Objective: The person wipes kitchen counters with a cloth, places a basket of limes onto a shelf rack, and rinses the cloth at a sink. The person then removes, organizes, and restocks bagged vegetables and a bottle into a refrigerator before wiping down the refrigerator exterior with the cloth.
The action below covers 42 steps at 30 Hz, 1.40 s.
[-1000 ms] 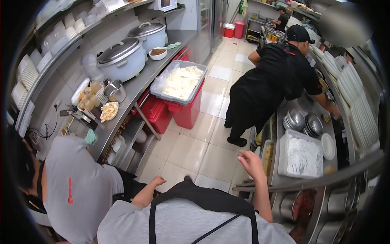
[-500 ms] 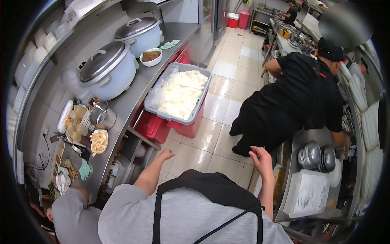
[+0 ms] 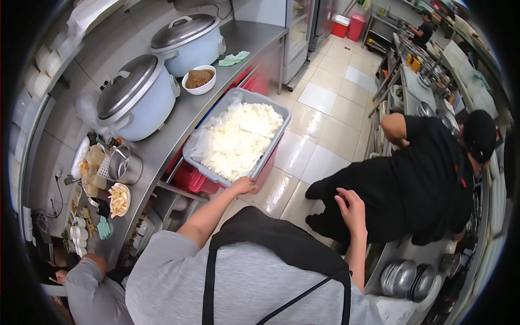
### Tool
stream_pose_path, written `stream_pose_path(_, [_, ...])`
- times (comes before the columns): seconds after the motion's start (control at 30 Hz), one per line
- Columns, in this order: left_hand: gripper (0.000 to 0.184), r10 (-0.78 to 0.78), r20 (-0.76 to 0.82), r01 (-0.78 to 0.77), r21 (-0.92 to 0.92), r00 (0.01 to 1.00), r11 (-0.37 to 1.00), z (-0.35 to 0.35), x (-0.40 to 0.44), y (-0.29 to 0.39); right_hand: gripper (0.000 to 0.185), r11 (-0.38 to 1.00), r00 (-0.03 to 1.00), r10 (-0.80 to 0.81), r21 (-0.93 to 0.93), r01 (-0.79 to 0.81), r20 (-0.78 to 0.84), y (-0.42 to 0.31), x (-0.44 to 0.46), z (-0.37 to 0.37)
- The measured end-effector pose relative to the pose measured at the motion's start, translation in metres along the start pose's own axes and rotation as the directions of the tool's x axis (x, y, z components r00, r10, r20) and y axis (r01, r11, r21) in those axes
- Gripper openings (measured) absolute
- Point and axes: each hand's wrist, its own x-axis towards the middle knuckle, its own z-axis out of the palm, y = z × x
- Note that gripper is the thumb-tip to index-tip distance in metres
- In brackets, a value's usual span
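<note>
My left hand [image 3: 244, 186] is at the near corner of a grey plastic tub [image 3: 287, 125], its fingers loosely bent with nothing visible in them. Whether it touches the rim, I cannot tell. White cooked rice [image 3: 233, 138] fills the tub, with clear plastic film along its left side. A flat white utensil [image 3: 257, 128] lies on the rice; its kind is unclear. Over the floor to the right, my right hand [image 3: 352, 208] hangs empty, fingers bent and apart, close to a co-worker in black [image 3: 401, 184].
On the steel counter [image 3: 162, 127] at left stand two large rice cookers [image 3: 130, 97], a bowl of brown food [image 3: 199, 79], a metal pot [image 3: 127, 167] and a bowl of pale strips [image 3: 119, 200]. Metal bowls [image 3: 401, 279] sit lower right. Another person's grey sleeve [image 3: 92, 292] is lower left.
The view has moved closer to the tub. My left hand has reached forward to its near corner. The co-worker in black appears lower and nearer, still leaning right.
</note>
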Motion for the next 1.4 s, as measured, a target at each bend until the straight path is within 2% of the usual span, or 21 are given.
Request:
stream_pose_path(0.17, [0.045, -0.052, -0.065, 0.049, -0.040, 0.997, 0.998, -0.032, 0.075, -0.020, 0.018, 0.998, 0.999, -0.032, 0.058, 0.032, -0.007, 0.029, 0.075, 0.017])
stream_pose_path(0.23, [0.044, -0.091, -0.127, 0.087, -0.035, 0.988, 0.996, -0.060, 0.123, -0.023, 0.018, 0.997, 1.000, 0.014, 0.074, -0.012, -0.028, 0.042, 0.091, 0.021])
stream_pose_path(0.3, [0.044, -0.070, -0.286, 0.040, -0.108, 0.956, 0.993, -0.091, 0.175, -0.027, 0.018, 0.985, 0.996, 0.078, 0.155, -0.072, -0.034, 0.055, 0.105, 0.025])
stream_pose_path(0.37, [0.045, -0.070, -0.350, 0.005, -0.184, 0.934, 0.983, -0.119, 0.233, -0.031, 0.019, 0.967, 0.986, 0.169, 0.196, -0.165, -0.003, 0.068, 0.117, 0.029])
stream_pose_path(0.43, [0.045, -0.086, -0.358, 0.006, -0.219, 0.930, 0.976, -0.142, 0.287, -0.026, 0.020, 0.914, 0.961, 0.275, 0.302, -0.271, 0.030, 0.077, 0.130, 0.034])
stream_pose_path(0.47, [0.045, -0.042, -0.348, -0.033, -0.208, 0.937, 0.978, -0.152, 0.315, -0.021, 0.020, 0.831, 0.925, 0.371, 0.414, -0.371, 0.085, 0.088, 0.134, 0.039])
stream_pose_path(0.57, [0.044, -0.045, -0.319, -0.024, -0.208, 0.947, 0.978, -0.161, 0.379, 0.000, 0.023, 0.665, 0.859, 0.492, 0.575, -0.476, 0.142, 0.095, 0.151, 0.037])
stream_pose_path(0.6, [0.045, -0.058, -0.289, -0.001, -0.200, 0.956, 0.980, -0.163, 0.396, 0.009, 0.023, 0.661, 0.851, 0.512, 0.581, -0.476, 0.116, 0.099, 0.155, 0.035])
stream_pose_path(0.67, [0.046, -0.075, -0.268, 0.028, -0.175, 0.960, 0.984, -0.163, 0.423, 0.024, 0.025, 0.537, 0.824, 0.551, 0.699, -0.472, 0.133, 0.109, 0.156, 0.033])
stream_pose_path(0.7, [0.046, -0.056, -0.258, 0.011, -0.172, 0.965, 0.985, -0.162, 0.435, 0.030, 0.025, 0.538, 0.818, 0.563, 0.700, -0.470, 0.116, 0.113, 0.156, 0.032])
stream_pose_path(0.83, [0.048, -0.165, -0.263, 0.092, -0.270, 0.950, 0.959, -0.171, 0.453, 0.049, 0.029, 0.369, 0.826, 0.549, 0.848, -0.380, 0.131, 0.126, 0.155, 0.027])
stream_pose_path(0.97, [0.054, -0.299, -0.362, 0.284, -0.093, 0.883, 0.954, -0.200, 0.478, 0.024, 0.029, 0.323, 0.841, 0.529, 0.891, -0.320, 0.111, 0.131, 0.152, 0.027])
stream_pose_path(1.03, [0.053, -0.439, -0.391, 0.457, -0.051, 0.809, 0.888, -0.254, 0.446, 0.055, 0.028, 0.324, 0.824, 0.562, 0.899, -0.296, 0.069, 0.133, 0.156, 0.028])
stream_pose_path(1.1, [0.047, -0.587, -0.396, 0.587, -0.138, 0.706, 0.798, -0.276, 0.501, -0.018, 0.027, 0.340, 0.805, 0.592, 0.895, -0.289, 0.035, 0.137, 0.165, 0.031])
stream_pose_path(1.13, [0.043, -0.535, -0.516, 0.662, 0.086, 0.668, 0.744, -0.301, 0.489, -0.002, 0.026, 0.382, 0.780, 0.626, 0.867, -0.321, 0.013, 0.142, 0.171, 0.033])
stream_pose_path(1.17, [0.040, -0.658, -0.553, 0.683, -0.205, 0.510, 0.701, -0.317, 0.491, -0.006, 0.025, 0.423, 0.754, 0.656, 0.834, -0.354, -0.013, 0.149, 0.180, 0.036])
stream_pose_path(1.2, [0.040, -0.717, -0.414, 0.642, -0.328, 0.562, 0.693, -0.337, 0.508, -0.044, 0.024, 0.408, 0.729, 0.685, 0.837, -0.365, -0.016, 0.155, 0.191, 0.039])
stream_pose_path(1.23, [0.045, -0.752, -0.379, 0.645, -0.388, 0.540, 0.659, -0.359, 0.506, -0.050, 0.025, 0.413, 0.720, 0.694, 0.830, -0.375, -0.020, 0.163, 0.203, 0.043])
stream_pose_path(1.3, [0.050, -0.743, -0.532, 0.768, -0.241, 0.407, 0.593, -0.376, 0.517, -0.060, 0.025, 0.374, 0.655, 0.756, 0.824, -0.425, -0.005, 0.179, 0.231, 0.049])
stream_pose_path(1.37, [0.051, -0.790, -0.575, 0.720, -0.455, 0.212, 0.524, -0.390, 0.533, -0.083, 0.024, 0.382, 0.621, 0.783, 0.801, -0.460, -0.017, 0.194, 0.264, 0.055])
stream_pose_path(1.4, [0.051, -0.802, -0.565, 0.723, -0.470, 0.195, 0.506, -0.394, 0.540, -0.088, 0.024, 0.382, 0.583, 0.812, 0.780, -0.495, -0.027, 0.202, 0.286, 0.055])
